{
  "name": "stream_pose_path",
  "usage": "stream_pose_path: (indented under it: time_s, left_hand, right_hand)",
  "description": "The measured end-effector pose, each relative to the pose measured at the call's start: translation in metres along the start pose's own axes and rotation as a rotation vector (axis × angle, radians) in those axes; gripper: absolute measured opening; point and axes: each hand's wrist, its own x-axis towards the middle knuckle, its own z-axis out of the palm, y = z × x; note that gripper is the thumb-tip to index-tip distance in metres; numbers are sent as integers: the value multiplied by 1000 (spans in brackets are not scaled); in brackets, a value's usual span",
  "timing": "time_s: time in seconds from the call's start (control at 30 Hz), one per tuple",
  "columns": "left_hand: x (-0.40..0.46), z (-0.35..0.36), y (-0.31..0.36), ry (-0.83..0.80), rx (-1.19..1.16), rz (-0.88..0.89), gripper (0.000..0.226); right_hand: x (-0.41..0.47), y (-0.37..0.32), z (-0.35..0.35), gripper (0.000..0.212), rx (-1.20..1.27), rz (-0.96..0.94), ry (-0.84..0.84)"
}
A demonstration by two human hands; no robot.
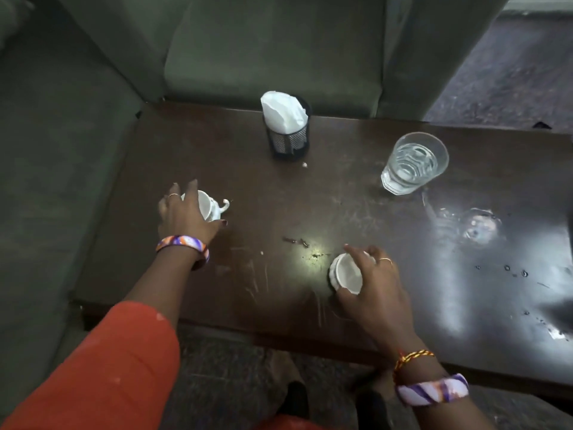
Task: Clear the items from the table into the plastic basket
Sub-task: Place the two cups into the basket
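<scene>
On the dark wooden table (pixel 279 193), my left hand (pixel 186 218) grips a white teacup with a curled handle (pixel 214 207) near the left edge. Near the front edge my right hand (pixel 375 283) holds a second white cup (pixel 345 273), which is tilted with its mouth facing left. A black mesh holder with white napkins (pixel 286 128) stands at the far middle. To the right is a clear glass of water (pixel 414 162). No plastic basket is in view.
Green sofa seats (pixel 263 51) border the table at the back and left. Crumbs (pixel 296 241) lie between the cups, and water drops and a wet glare (pixel 474 228) mark the right half. My feet show on the carpet below the front edge.
</scene>
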Motion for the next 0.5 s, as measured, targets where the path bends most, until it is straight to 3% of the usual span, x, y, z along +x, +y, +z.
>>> stream_pose_path:
  time_s: [0.23, 0.37, 0.5]
  left_hand:
    - [-9, -15, 16, -60, 45, 191, 51]
    - [-63, -8, 60, -154, 15, 471, 47]
    - [-120, 1, 138, -279, 8, 725, 61]
  right_hand:
    - [-5, -7, -10, 61, 84, -2, 37]
    - [-13, 15, -38, 61, 152, 65, 122]
    - [-36, 54, -88, 61, 189, 163, 219]
